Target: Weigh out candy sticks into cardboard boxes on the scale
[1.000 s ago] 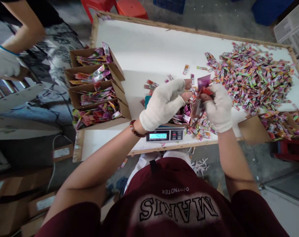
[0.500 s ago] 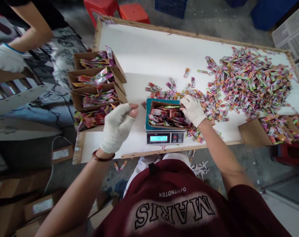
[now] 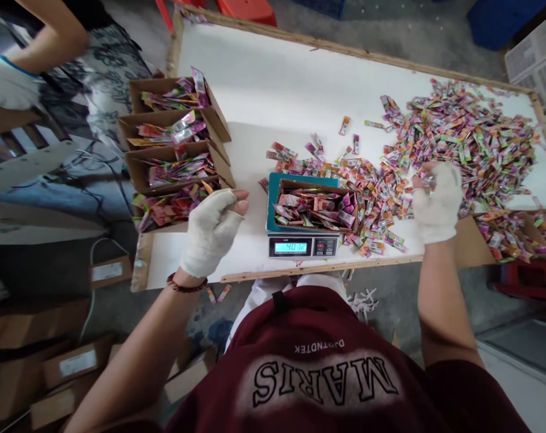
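On a digital scale (image 3: 303, 245) stands a cardboard box (image 3: 317, 230) filled with small colourful stick packets (image 3: 325, 204). The display reads 4012. My left hand (image 3: 213, 231), in a white glove with bare fingertips, hovers left of the scale, beside the filled boxes. Its fingers stretch forward with the thumb a little apart, and no object shows in it. Over the near left side of the large packet pile (image 3: 475, 138) is my right hand (image 3: 439, 201), gloved too. Its thumb and forefinger are parted; nothing is visible between them, though the other fingers are partly hidden.
Several packet-filled cardboard boxes (image 3: 176, 165) line the table's left end. More filled boxes (image 3: 503, 237) sit at the right front edge. Loose packets spread behind and right of the scale. A wooden rim (image 3: 345, 55) borders the white table. A co-worker's gloved hand (image 3: 9, 84) is far left.
My right hand has moved right, from the box on the scale to the large pile. The display has dropped from 4056 to 4012. My left hand stays nearly in place.
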### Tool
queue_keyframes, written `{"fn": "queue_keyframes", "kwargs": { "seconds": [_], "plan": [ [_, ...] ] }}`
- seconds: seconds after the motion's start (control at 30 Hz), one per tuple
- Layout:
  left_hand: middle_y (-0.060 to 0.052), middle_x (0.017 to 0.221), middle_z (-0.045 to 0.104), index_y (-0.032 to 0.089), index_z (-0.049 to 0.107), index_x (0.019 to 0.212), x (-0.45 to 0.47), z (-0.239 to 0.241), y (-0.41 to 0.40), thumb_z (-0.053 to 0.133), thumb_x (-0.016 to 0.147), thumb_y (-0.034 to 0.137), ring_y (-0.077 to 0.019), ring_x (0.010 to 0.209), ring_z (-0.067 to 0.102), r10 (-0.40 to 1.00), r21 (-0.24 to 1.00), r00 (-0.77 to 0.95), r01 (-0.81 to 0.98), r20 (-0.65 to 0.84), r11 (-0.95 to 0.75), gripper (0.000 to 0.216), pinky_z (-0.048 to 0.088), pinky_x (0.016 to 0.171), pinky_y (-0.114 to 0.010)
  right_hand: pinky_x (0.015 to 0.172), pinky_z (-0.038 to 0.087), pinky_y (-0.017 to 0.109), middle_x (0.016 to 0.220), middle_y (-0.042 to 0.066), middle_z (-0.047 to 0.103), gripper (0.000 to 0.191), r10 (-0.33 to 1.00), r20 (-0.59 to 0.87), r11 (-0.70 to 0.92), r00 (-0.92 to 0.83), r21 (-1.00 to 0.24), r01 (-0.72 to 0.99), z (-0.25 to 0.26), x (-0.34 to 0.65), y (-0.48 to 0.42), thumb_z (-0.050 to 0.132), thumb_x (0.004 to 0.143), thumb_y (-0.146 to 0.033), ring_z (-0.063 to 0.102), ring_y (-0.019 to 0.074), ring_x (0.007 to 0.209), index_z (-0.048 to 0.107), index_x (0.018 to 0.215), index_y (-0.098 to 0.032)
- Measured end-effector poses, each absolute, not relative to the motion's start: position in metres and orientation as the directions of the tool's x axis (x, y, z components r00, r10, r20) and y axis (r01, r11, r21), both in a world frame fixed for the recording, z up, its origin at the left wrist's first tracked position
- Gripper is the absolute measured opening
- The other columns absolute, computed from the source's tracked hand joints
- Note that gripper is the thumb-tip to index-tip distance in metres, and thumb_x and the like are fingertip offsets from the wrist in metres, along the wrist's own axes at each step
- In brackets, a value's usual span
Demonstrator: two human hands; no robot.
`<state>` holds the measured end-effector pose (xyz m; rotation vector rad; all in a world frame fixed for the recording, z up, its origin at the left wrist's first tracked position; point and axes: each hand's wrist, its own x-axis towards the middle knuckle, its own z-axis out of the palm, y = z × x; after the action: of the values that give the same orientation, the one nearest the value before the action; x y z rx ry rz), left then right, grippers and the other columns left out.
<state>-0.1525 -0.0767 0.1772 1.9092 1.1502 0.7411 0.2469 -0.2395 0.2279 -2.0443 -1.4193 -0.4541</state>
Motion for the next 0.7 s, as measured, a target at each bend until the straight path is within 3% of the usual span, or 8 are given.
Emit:
{"fn": "queue_keyframes", "kwargs": {
  "seconds": [0.1, 0.2, 0.4, 0.5, 0.7],
  "plan": [
    [-0.004, 0.113, 0.073, 0.019, 0.071, 0.119, -0.149, 0.181, -0.076, 0.058, 0.096, 0.042, -0.0222, 0.100, 0.066, 0.900, 0.843, 0.424, 0.445, 0.100, -0.303, 0.035, 0.055, 0.094, -0.040, 0.097, 0.051, 0.046, 0.106, 0.010, 0.069, 0.018, 0.877, 0.399, -0.098, 0.267, -0.395, 0.913, 0.214, 0.205, -0.226, 0.056, 0.094, -0.023, 0.063, 0.0265, 0.103, 0.068, 0.107, -0.019],
    [-0.007, 0.118, 0.073, 0.020, 0.072, 0.116, -0.139, 0.191, -0.078, 0.058, 0.096, 0.039, -0.0229, 0.105, 0.067, 0.885, 0.840, 0.440, 0.413, 0.154, -0.351, 0.031, 0.055, 0.098, -0.041, 0.095, 0.053, 0.040, 0.113, 0.012, 0.069, 0.021, 0.974, 0.185, -0.040, 0.131, -0.428, 0.903, 0.195, 0.160, -0.200, 0.053, 0.095, -0.016, 0.064, 0.0253, 0.105, 0.069, 0.109, -0.018],
    [-0.009, 0.117, 0.074, 0.019, 0.073, 0.106, -0.117, 0.209, -0.087, 0.056, 0.094, 0.034, -0.0261, 0.115, 0.067, 0.831, 0.801, 0.491, 0.368, 0.263, -0.471, 0.025, 0.054, 0.105, -0.043, 0.075, 0.052, 0.033, 0.121, 0.011, 0.064, 0.024, 0.948, -0.268, -0.204, 0.169, -0.111, 0.973, 0.168, 0.119, -0.158, 0.060, 0.096, -0.024, 0.069, 0.0238, 0.094, 0.068, 0.118, -0.022],
    [-0.012, 0.119, 0.073, 0.017, 0.073, 0.108, -0.110, 0.208, -0.091, 0.056, 0.095, 0.036, -0.0263, 0.115, 0.068, 0.821, 0.806, 0.505, 0.351, 0.266, -0.477, 0.029, 0.054, 0.105, -0.041, 0.073, 0.049, 0.032, 0.117, 0.010, 0.064, 0.020, 0.951, -0.278, -0.162, 0.134, -0.081, 0.983, 0.171, 0.126, -0.158, 0.056, 0.098, -0.025, 0.068, 0.0234, 0.095, 0.073, 0.110, -0.022],
    [-0.012, 0.114, 0.074, 0.018, 0.073, 0.105, -0.092, 0.201, -0.092, 0.054, 0.096, 0.036, -0.0253, 0.110, 0.069, 0.809, 0.799, 0.542, 0.371, 0.228, -0.473, 0.028, 0.055, 0.100, -0.038, 0.091, 0.049, 0.032, 0.112, 0.010, 0.066, 0.026, 0.995, -0.075, 0.034, -0.063, -0.335, 0.942, 0.181, 0.160, -0.173, 0.051, 0.097, -0.015, 0.063, 0.0230, 0.107, 0.074, 0.108, -0.018]
  ]
}}
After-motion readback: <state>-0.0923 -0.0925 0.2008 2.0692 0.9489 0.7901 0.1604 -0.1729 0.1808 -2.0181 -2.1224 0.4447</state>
